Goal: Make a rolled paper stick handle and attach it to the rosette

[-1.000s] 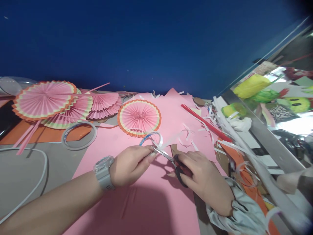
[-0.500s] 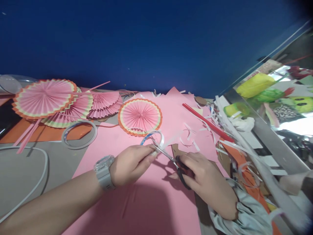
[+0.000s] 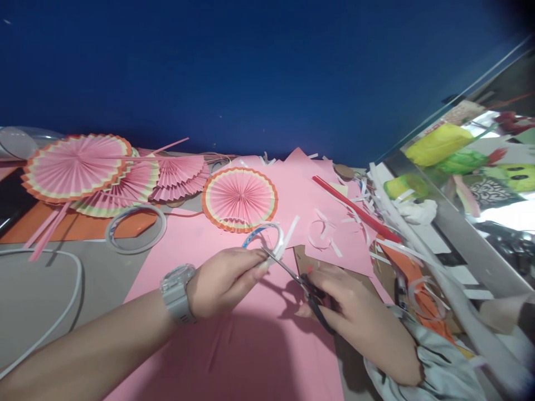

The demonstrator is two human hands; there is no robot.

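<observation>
My left hand (image 3: 223, 281), with a pale watch (image 3: 176, 293) on the wrist, pinches a white tape strip (image 3: 288, 234) that runs from a small tape roll (image 3: 264, 234). My right hand (image 3: 355, 312) grips black-handled scissors (image 3: 298, 275). Their blade tips meet the strip right at my left fingertips. Both hands hover over a large pink paper sheet (image 3: 234, 345). A folded pink rosette (image 3: 239, 199) with an orange and yellow rim lies just beyond the roll.
More pink rosettes (image 3: 79, 167) lie stacked at the far left beside a larger tape ring (image 3: 136, 229) and a white cable (image 3: 62, 312). A red stick (image 3: 355, 210) and white paper scraps (image 3: 326, 231) sit to the right. Orange paper (image 3: 418, 278) and clutter line the right edge.
My right hand drew back slightly toward me with the scissors. The free end of the white strip has sprung upward beside the roll. My left hand has stayed put.
</observation>
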